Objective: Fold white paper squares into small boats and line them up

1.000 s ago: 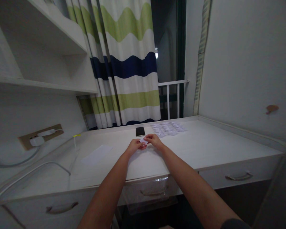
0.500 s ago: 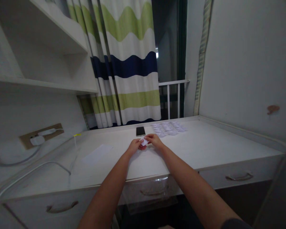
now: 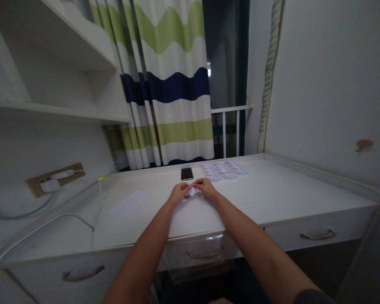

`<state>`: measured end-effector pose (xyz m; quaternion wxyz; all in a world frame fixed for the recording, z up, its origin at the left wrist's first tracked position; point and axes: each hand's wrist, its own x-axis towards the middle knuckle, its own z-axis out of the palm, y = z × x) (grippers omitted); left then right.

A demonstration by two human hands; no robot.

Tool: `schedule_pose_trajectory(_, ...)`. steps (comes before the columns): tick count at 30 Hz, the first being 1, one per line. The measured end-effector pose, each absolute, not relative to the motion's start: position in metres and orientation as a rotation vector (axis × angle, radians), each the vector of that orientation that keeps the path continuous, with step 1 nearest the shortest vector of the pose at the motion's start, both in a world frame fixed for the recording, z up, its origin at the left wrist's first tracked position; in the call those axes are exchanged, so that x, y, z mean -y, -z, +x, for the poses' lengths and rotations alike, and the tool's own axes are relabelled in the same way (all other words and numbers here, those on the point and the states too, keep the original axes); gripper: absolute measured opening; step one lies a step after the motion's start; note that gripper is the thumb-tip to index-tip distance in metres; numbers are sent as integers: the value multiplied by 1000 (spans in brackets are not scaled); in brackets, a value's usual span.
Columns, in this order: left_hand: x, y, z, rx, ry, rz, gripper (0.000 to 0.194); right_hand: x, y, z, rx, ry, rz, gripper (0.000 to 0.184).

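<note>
Between my two hands is a small folded piece of white paper (image 3: 192, 191), held just above the desk. My left hand (image 3: 179, 193) pinches its left side, fingers closed. On the other side my right hand (image 3: 204, 186) grips the upper right of the paper between thumb and fingers. The fingertips of both hands nearly meet, and the exact folds are too small to make out. Behind the hands lies a dark phone (image 3: 186, 174). To its right, several small folded white paper pieces (image 3: 223, 170) are laid out in rows.
A stack or sheet of white paper (image 3: 129, 203) lies on the white desk (image 3: 291, 194) at left. A pale cable (image 3: 50, 221) crosses the left end near a wall socket (image 3: 55, 180). A clear plastic bag (image 3: 194, 257) hangs at the front edge. A shelf (image 3: 57, 110) overhangs the left.
The paper has been turned between my fingers and now shows a pointed lower edge. My left fingers have shifted up slightly, closer to the right fingertips.
</note>
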<state>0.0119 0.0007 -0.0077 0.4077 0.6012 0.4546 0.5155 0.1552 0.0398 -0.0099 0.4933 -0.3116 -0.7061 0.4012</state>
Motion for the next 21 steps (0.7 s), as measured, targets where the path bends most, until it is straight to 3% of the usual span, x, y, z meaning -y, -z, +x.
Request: schedule_pose_trajectory(21,-2,1,7,-1054,-1552,1339,30,-37,9,152,1549,-1066,-707,22)
